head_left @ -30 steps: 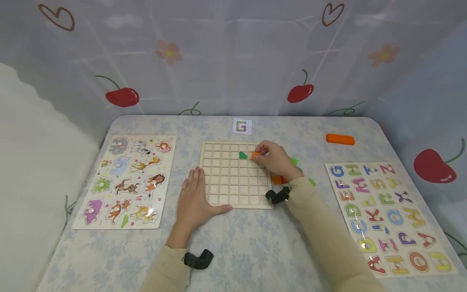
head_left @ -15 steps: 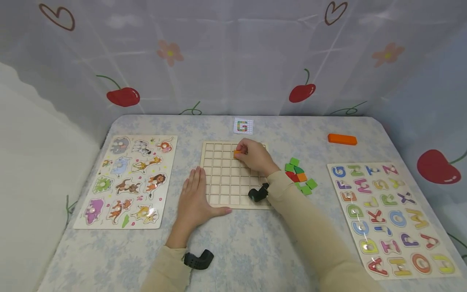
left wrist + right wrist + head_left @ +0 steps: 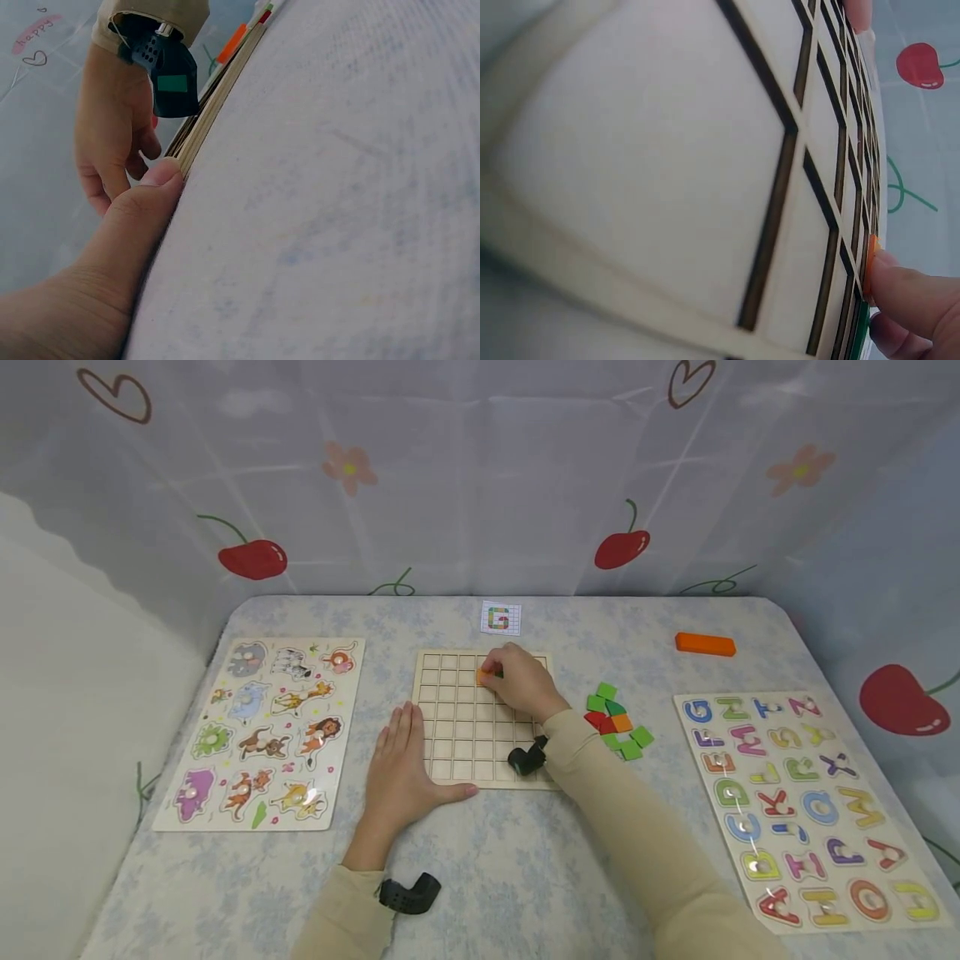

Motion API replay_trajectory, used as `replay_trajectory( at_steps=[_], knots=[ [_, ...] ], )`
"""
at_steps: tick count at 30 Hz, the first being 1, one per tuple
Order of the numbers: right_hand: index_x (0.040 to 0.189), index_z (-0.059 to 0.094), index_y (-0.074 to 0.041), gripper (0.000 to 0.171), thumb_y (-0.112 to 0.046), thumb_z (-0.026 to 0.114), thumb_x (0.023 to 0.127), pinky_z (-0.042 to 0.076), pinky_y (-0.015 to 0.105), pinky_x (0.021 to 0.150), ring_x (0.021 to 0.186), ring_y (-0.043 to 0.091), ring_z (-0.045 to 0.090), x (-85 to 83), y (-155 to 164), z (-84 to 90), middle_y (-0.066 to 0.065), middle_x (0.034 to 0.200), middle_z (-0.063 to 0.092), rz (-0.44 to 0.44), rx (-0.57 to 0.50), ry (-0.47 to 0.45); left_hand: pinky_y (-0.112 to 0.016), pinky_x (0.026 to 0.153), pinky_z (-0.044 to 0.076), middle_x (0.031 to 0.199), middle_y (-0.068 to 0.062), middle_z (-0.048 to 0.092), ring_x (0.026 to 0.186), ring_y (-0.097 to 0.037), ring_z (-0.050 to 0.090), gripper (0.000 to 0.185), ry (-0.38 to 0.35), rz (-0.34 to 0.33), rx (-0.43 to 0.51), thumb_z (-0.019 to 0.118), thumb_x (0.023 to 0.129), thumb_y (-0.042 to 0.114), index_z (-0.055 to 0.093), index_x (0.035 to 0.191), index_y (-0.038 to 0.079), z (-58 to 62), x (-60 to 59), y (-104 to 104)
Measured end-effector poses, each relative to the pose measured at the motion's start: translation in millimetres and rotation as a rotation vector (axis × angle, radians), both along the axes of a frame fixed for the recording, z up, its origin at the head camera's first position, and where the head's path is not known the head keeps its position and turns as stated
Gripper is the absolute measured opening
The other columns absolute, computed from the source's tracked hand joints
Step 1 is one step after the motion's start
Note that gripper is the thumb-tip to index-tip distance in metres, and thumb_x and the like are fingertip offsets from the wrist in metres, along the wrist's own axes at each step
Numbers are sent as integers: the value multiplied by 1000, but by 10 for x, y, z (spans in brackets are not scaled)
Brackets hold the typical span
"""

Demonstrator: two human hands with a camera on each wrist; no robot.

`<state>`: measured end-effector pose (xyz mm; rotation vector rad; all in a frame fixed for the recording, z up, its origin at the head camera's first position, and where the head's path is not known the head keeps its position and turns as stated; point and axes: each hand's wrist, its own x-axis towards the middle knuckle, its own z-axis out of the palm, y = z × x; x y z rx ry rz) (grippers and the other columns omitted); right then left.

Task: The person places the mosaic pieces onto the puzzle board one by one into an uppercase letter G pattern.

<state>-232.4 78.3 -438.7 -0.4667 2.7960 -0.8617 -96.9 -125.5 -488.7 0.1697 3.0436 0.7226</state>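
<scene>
My right hand (image 3: 521, 681) pinches a small orange tile (image 3: 482, 677) between thumb and fingers over the wooden grid board (image 3: 459, 727). In the right wrist view, the orange tile (image 3: 869, 264) touches the grid beside a green piece (image 3: 860, 330), which is partly hidden by the hand in the head view. My left hand (image 3: 401, 772) lies at the board's near left corner, its fingers straight along the left side. Its thumb rests at the front edge, and the left wrist view shows the thumb (image 3: 161, 176) against the board's side.
Loose green, red and orange tiles (image 3: 621, 723) lie right of the board. A patterned card (image 3: 500, 618) is behind it. An animal puzzle (image 3: 258, 735) stands left, a letter puzzle (image 3: 806, 810) right, and an orange bar (image 3: 705, 644) at the back right.
My right hand has carried the orange tile leftward across the green piece to a cell on its left, uncovering the loose tiles. The left hand stays in place.
</scene>
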Motion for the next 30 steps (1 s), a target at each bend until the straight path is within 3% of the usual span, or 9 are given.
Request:
replay_trajectory(
  at_steps=[9,14,21,25,30],
  knots=[
    [117,72,-18,23,-23,67,96,51,37,81,92,21,57,75,184,83,2,110,60,26,25,-62,-51,126,13,168,-15,6,156,-29,3,151,13,3,2,66,54,92,6,159,2,-5,-4,14],
    [128,65,-17,31,-21,63,97,45,37,73,84,24,52,121,507,187,5,106,59,-35,-7,-68,-50,127,13,168,-14,5,157,-28,2,151,2,7,2,67,54,91,6,159,2,7,-14,19],
    [136,58,-12,38,-18,61,99,46,34,67,82,27,51,142,1123,203,13,115,59,-163,37,-68,-50,127,11,168,-14,3,156,-29,0,150,-19,-1,1,67,55,90,5,159,2,17,-16,23],
    [136,57,-11,38,-19,58,100,49,39,76,92,30,52,162,1396,193,16,120,57,-226,75,-110,-50,127,11,168,-15,3,156,-29,0,150,-26,-3,2,68,55,90,4,159,2,30,-24,25],
    [134,58,-6,36,-21,57,100,49,53,96,105,36,51,178,1588,176,19,123,57,-216,110,-146,-50,127,11,168,-15,3,156,-30,0,151,-35,-9,4,68,55,90,3,159,2,42,-65,23]
  ],
)
